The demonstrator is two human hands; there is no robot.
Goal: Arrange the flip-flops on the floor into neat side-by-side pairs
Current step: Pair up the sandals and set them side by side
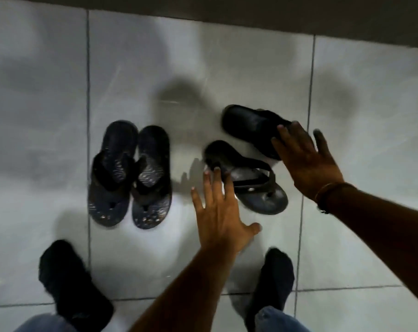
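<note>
The floor point(227, 68) is laid in large, glossy pale-grey tiles with dark grout lines; a dark strip, wall base or step, runs along the far edge. Soft shadows and glare fall across the tiles, and the whole view is somewhat blurred.

At the left, near the bottom edge, the person's left foot point(71, 283) stands in a dark sock with a blue jeans hem above it. Beyond it, one pair of dark patterned flip-flops is set side by side: the left patterned flip-flop point(112, 173) and the right patterned flip-flop point(151, 178) touch along their inner edges, toe posts toward the person, heels toward the far strip. This pair sits just right of a grout line.

Further right, the left hand point(220, 207) is spread flat, palm down, fingers apart, holding nothing. Its fingertips point(218, 172) lie over the heel end of the near black flip-flop point(255, 185), which lies at an angle, straps up, toe toward the lower right. Whether the fingertips touch it cannot be told.

Beyond it, the far black flip-flop point(251, 125) also lies askew, apart from its mate and not parallel to it. The right hand point(303, 156) is open with fingers splayed over that flip-flop's near end; contact cannot be confirmed. A thin band point(332, 188) circles the right wrist.

Below, the right foot point(275, 283), in a dark sock, stands on the tile.
</note>
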